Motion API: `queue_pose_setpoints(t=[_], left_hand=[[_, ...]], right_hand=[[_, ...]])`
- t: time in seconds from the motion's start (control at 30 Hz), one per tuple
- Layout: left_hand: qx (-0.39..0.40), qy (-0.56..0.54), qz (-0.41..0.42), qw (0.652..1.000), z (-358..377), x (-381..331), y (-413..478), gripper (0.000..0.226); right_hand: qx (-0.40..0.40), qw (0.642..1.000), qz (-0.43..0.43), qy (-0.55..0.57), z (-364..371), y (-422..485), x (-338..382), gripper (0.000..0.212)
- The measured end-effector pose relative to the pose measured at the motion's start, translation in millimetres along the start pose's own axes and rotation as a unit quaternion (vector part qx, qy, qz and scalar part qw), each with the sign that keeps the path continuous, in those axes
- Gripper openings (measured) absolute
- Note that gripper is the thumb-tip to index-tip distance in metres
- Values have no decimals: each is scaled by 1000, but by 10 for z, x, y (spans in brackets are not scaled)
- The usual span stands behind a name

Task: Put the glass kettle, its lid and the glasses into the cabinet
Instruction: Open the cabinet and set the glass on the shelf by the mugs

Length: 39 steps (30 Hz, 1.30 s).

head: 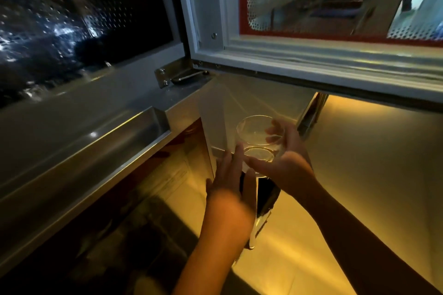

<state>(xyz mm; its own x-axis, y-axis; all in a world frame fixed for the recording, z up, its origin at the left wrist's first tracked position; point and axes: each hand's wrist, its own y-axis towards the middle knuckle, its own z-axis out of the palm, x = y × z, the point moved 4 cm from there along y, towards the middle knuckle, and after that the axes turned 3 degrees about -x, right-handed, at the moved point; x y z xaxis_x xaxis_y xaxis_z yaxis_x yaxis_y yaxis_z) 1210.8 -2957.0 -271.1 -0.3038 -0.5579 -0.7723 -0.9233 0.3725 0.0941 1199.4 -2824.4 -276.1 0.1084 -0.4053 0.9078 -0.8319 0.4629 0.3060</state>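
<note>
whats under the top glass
The rim of a second glass shows right under the top glass; lower down, the left hand and right hand cover the rest.

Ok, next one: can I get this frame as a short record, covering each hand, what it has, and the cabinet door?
right hand: fingers curled round the glass
left hand: fingers straight, laid against the clear item just below the glass
clear item: blurred, cannot tell what it is
cabinet door: swung open, above both hands
glass placement: cannot tell whether it rests on anything
</note>
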Motion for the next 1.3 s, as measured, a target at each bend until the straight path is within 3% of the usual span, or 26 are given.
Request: queue_pose_setpoints(t=[0.13,0.23,0.33,0.5,0.73,0.87,1.03,1.17,1.3], left_hand=[[-51,-234,-133,962,-183,-202,-112,32],[-15,-313,-204,927,-284,-264,-253,22],[11,-383,-216,898,-392,-348,-386,47],[33,-551,-251,795,-455,-393,-485,67],[-29,-714,-284,640,-674,-602,-653,56],[-41,-745,-269,610,-785,-656,-781,58],[-90,-768,-264,576,-879,-700,-965,57],[-102,-766,-265,576,-1000,-680,-1091,59],[-105,-769,-259,575,-1136,-657,-1180,71]], right_hand=[[14,999,-35,-12,-73,-57,263,76],[18,999,-35,1,-117,-97,417,77],[19,999,-39,11,-149,-157,554,79],[56,996,-50,45,-194,-236,836,78],[115,984,-28,131,-235,-311,1221,77],[143,981,-32,129,-221,-397,1377,65],[183,973,-42,136,-125,-534,1497,65],[200,968,-53,143,-27,-626,1592,79],[213,965,-52,143,56,-688,1681,80]])
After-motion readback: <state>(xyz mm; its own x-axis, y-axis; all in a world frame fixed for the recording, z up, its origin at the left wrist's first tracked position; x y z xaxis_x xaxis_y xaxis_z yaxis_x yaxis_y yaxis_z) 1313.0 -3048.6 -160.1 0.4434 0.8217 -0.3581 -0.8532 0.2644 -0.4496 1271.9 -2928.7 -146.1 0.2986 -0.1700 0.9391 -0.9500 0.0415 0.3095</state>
